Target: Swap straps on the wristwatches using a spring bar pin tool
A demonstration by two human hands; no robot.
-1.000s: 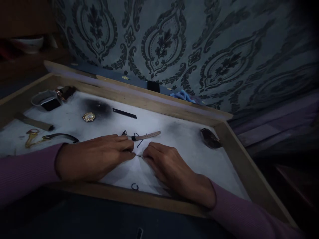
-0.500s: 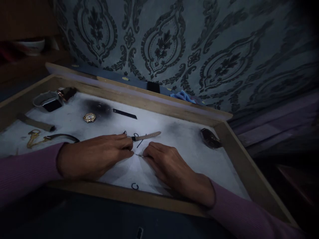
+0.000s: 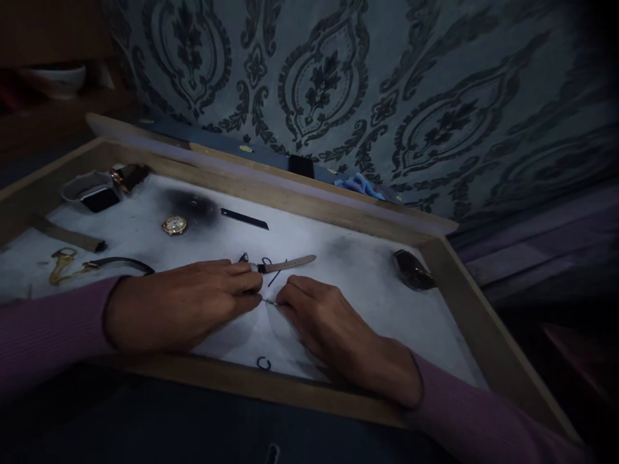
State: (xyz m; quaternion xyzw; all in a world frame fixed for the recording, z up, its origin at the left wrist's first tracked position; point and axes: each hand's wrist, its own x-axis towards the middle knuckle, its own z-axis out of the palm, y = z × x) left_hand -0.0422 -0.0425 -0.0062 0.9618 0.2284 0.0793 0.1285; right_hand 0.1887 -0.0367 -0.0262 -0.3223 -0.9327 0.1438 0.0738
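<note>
My left hand (image 3: 188, 303) is closed, its fingers bent around a small wristwatch (image 3: 254, 267) that they mostly hide. The watch's brown strap (image 3: 293, 263) sticks out to the right, with holes along it. My right hand (image 3: 329, 316) is closed in a pinch on a thin metal tool (image 3: 271, 301); its tip points left and reaches the left fingertips. Whether the tip touches the watch is hidden. A thin dark rod (image 3: 276, 276) lies by the strap, between the hands. Nearer me is a small dark open ring (image 3: 264, 363).
A wooden-rimmed tray (image 3: 271, 386) surrounds the work. Inside lie a gold watch face (image 3: 174, 225), a dark blade (image 3: 244, 218), a smartwatch (image 3: 100, 199), a gold clasp (image 3: 62, 265), a strap piece (image 3: 68, 233) and a dark watch (image 3: 414, 270). A blue cloth (image 3: 358, 185) sits behind.
Both hands stay close together, the gap between them slightly narrower. The whole view has shifted a little; the things in the tray lie as before.
</note>
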